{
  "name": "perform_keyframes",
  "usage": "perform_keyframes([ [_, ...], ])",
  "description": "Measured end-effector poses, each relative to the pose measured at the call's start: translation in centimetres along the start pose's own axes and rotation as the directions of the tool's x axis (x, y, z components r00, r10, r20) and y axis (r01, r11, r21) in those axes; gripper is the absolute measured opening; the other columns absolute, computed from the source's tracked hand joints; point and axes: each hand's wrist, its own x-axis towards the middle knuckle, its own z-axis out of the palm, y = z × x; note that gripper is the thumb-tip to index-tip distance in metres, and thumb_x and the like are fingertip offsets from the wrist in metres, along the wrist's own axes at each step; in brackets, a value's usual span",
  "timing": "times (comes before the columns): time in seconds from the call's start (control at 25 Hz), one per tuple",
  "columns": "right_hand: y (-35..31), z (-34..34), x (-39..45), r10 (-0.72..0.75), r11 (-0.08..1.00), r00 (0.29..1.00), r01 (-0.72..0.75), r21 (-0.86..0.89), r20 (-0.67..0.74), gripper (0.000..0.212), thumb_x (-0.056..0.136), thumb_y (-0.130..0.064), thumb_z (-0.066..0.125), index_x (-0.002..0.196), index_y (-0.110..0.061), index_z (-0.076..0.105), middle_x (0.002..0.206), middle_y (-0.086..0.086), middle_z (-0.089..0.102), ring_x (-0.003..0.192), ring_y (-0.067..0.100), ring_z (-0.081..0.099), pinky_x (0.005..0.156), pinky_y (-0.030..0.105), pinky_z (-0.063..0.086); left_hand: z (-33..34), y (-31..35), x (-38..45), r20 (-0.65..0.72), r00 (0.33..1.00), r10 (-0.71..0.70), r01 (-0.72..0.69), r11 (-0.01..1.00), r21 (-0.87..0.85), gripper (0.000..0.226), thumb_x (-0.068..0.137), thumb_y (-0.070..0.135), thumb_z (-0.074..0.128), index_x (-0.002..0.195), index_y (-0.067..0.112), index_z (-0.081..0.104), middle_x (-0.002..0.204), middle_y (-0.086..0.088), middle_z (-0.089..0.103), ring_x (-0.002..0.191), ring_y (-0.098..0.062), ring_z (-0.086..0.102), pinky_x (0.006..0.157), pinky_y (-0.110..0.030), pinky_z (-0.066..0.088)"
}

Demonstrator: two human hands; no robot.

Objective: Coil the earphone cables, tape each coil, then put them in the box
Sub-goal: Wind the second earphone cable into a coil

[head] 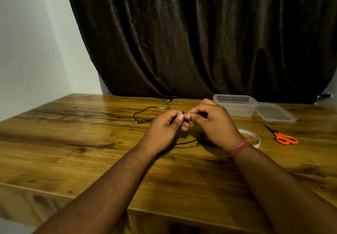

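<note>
— Black earphone cable (183, 143): where, and pointing how?

— Over the wooden table (73, 133). I see my left hand (164, 128) and right hand (209, 122) both pinched shut on it; its tail runs left to right, jack plug (197, 144) at the right end.

— Anything hidden?

— My right hand covers the cable's far part and half the tape roll (254, 137).

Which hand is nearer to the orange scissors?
Right. The right hand is beside the tape roll, with the scissors further right; the left hand lies beyond it.
</note>
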Motion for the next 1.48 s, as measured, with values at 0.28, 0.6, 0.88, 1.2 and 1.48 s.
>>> perform_keyframes([
  [0.28,0.2,-0.3,0.2,-0.083,0.994,0.981,0.069,-0.090,-0.173,0.007,0.084,-0.020,0.074,0.078,-0.018,0.071,0.079,-0.009,0.055,0.073,0.003,0.053,0.063,0.010,0.039,0.1,-0.2,-0.2,0.188,0.979,-0.076,0.138,0.930,-0.339,0.023,0.095,0.023,0.051,0.082,0.016,0.068,0.074,-0.003,0.065,0.070,-0.016,0.059,0.077,-0.042,0.048],
  [0.6,-0.1,1.9,-0.4,0.197,0.546,0.918,-0.394,0.739,0.345,0.014,0.099,-0.002,0.047,0.102,-0.005,0.060,0.064,-0.004,0.053,0.043,0.004,0.034,0.039,0.018,0.031,-0.9,2.0,-0.1,-0.009,1.000,0.005,-0.010,0.641,-0.768,0.018,0.096,0.010,0.043,0.090,0.002,0.058,0.082,-0.010,0.074,0.075,-0.018,0.074,0.071,-0.030,0.060],
  [0.88,0.1,3.1,-1.0,0.202,0.864,0.903,-0.347,0.366,0.379,0.017,0.103,-0.018,0.044,0.097,-0.017,0.060,0.058,-0.005,0.048,0.046,0.010,0.040,0.045,0.025,0.035,-1.2,1.3,0.9,-0.169,0.985,-0.042,-0.111,0.592,-0.798,0.016,0.095,0.009,0.047,0.098,0.001,0.061,0.105,-0.017,0.073,0.103,-0.029,0.070,0.090,-0.038,0.057],
  [1.2,-1.3,3.5,-1.9,-0.137,0.853,0.887,0.332,-0.403,0.442,0.018,0.101,-0.034,0.041,0.101,-0.023,0.056,0.101,-0.001,0.062,0.091,0.021,0.059,0.074,0.037,0.049,-0.8,0.2,1.2,-0.326,0.944,-0.046,-0.158,0.804,-0.574,0.019,0.101,0.008,0.047,0.101,0.006,0.067,0.110,-0.014,0.072,0.109,-0.025,0.069,0.096,-0.037,0.054],
  [1.48,0.1,0.7,-0.7,-0.189,0.946,0.980,0.197,-0.258,0.053,0.014,0.090,-0.034,0.056,0.095,-0.026,0.068,0.090,-0.010,0.064,0.085,0.011,0.059,0.072,0.038,0.051,-0.2,-1.9,0.7,-0.061,0.994,-0.090,0.082,0.989,-0.124,0.027,0.100,0.021,0.049,0.085,0.021,0.071,0.082,-0.001,0.071,0.080,-0.017,0.064,0.081,-0.040,0.049],
])
